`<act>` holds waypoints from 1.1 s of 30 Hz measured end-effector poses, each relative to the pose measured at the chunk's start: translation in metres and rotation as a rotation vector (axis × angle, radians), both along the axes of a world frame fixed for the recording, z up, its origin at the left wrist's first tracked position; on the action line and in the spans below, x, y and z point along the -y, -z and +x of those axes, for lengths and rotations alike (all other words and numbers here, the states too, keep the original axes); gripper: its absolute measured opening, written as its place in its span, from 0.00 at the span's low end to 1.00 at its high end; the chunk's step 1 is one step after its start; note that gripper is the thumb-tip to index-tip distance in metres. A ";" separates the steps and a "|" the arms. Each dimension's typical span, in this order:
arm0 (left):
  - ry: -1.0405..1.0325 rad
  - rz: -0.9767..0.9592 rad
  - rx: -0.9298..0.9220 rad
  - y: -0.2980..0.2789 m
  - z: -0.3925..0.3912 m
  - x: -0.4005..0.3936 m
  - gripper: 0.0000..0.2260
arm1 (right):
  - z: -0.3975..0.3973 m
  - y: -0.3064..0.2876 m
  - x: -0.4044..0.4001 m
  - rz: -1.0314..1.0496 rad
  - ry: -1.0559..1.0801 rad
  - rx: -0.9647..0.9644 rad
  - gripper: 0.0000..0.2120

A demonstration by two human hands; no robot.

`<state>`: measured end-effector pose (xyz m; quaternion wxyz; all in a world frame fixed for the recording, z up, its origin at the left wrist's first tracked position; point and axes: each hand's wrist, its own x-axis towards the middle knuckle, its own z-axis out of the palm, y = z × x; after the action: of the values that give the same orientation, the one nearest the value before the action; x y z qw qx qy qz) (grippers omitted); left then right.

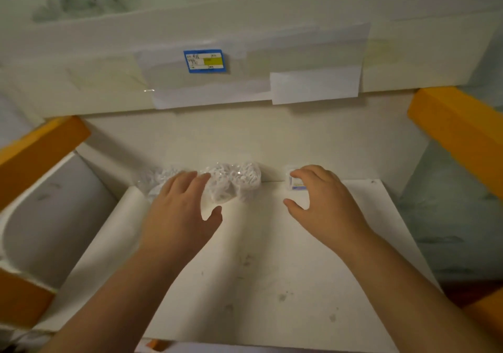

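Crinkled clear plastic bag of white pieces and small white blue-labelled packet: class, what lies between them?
Head view: nothing, just bare white board between the clear plastic bag and the small white packet.

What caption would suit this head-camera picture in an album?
Left hand touches a clear bag of white parts; right hand reaches over a small labelled packet.

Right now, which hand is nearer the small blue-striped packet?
The right hand: its fingers reach over the packet. The left hand is off to its left, over the bag of white pieces.
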<state>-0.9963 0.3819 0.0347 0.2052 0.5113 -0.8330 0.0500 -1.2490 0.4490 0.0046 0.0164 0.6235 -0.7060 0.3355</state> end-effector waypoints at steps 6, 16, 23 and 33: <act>-0.090 -0.049 0.066 -0.023 0.067 -0.022 0.33 | 0.062 -0.029 -0.013 0.035 -0.041 -0.070 0.24; -0.214 -0.176 -0.033 -0.063 0.253 -0.085 0.31 | 0.238 -0.070 -0.017 -0.021 -0.197 -0.077 0.22; -0.351 -0.145 -0.056 -0.063 0.405 -0.118 0.30 | 0.385 -0.095 -0.032 -0.065 -0.320 -0.123 0.22; -0.544 -0.033 -0.059 -0.050 0.564 -0.134 0.31 | 0.539 -0.092 -0.007 -0.044 -0.463 -0.138 0.21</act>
<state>-0.4321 0.5159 0.0844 0.2164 0.7143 -0.6577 0.1019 -0.7102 0.4563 0.0963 0.0008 0.7898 -0.5337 0.3022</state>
